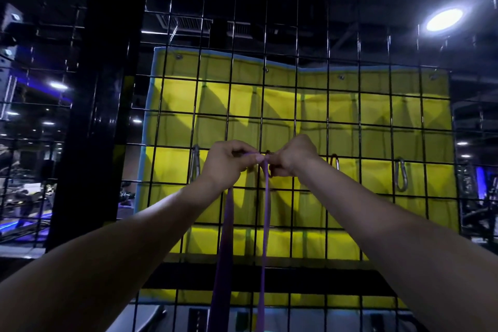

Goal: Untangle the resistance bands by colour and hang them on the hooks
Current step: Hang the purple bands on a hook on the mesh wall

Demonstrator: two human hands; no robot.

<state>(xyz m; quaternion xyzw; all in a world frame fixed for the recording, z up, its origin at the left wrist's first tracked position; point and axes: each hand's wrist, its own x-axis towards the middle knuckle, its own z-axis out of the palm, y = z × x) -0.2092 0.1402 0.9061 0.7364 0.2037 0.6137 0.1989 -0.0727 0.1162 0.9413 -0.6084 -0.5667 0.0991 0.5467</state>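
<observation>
Dim gym space lies all round, lit by a round ceiling lamp (444, 19) at upper right and small lights far off on the left. Nearest the camera, two bare forearms reach up and forward. Between them a purple resistance band (225, 245) hangs in two strands, the left one broad, the right one (265, 224) narrow, both running down out of the bottom edge. At the top of the band the left hand (225, 164) has its grip curled round the band's upper end, thumb and fingers pinching it. The right hand (292, 156) is clenched just beside it, touching or nearly touching the same end of the band; whether it grasps the band or a hook behind it cannot be told. Behind the hands stands a black wire grid panel (296, 105). Metal carabiner hooks hang on it: one (195, 163) left of the hands, one (334, 160) just right, another (400, 174) further right. Behind the grid hangs a yellow mat (377, 116) edged in blue.
</observation>
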